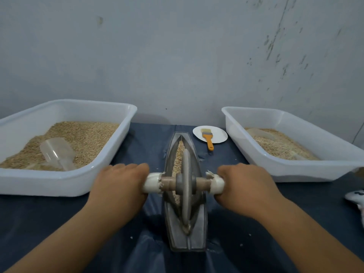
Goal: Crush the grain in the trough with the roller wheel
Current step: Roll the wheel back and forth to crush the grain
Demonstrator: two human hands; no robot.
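Observation:
A grey boat-shaped trough (173,231) lies lengthwise on the dark blue cloth in front of me. Tan grain (178,154) fills its groove, mostly in the far half. The grey roller wheel (185,192) stands upright in the groove near the middle, on a wooden axle with white-wrapped ends. My left hand (118,186) grips the left handle (152,183). My right hand (244,186) grips the right handle (216,184). Both sets of fingers curl over the handles.
A white tub (110,154) of grain with a clear scoop (58,152) stands at the left. A second white tub (307,170) with paler grain stands at the right. Behind the trough an orange-handled brush (207,137) lies on a white plate (218,134). A wall rises close behind.

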